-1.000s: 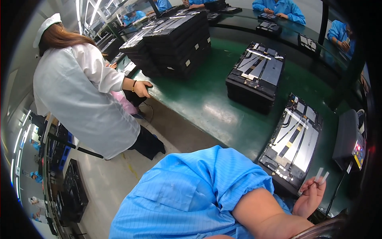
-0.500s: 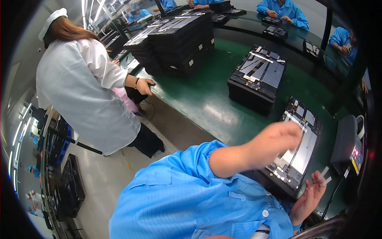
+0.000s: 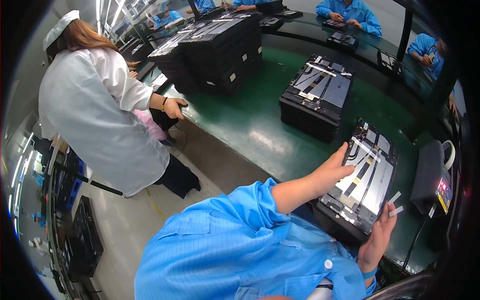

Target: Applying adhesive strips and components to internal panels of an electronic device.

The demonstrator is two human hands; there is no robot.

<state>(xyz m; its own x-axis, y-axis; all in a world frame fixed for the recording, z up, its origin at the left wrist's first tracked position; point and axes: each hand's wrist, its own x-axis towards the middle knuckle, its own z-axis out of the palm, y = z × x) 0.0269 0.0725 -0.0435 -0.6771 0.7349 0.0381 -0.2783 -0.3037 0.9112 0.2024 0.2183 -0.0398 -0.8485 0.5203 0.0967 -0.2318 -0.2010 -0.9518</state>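
Observation:
An opened flat electronic device (image 3: 382, 177), with a silver plate, black frame and dark cables, lies on black trays (image 3: 337, 222) at the table's near right. My left hand (image 3: 325, 175) grips its left edge, thumb over the top and fingers along the side. At the lower right edge my right hand (image 3: 376, 240) is closed against the side, its thumb partly hidden. Two short white strips (image 3: 395, 211) stick out from the right fingertips.
Another device on a black tray stack (image 3: 312, 117) stands farther up the green table (image 3: 240, 130). Tall black stacks (image 3: 220, 60) rise at the far left. A grey box with lit buttons (image 3: 432, 175) sits at right. A person in white (image 3: 100, 115) stands left, hand on the table edge.
My left hand has come down from above the device onto its left edge. My right hand has moved in from the side to its right edge, strips still on the fingers.

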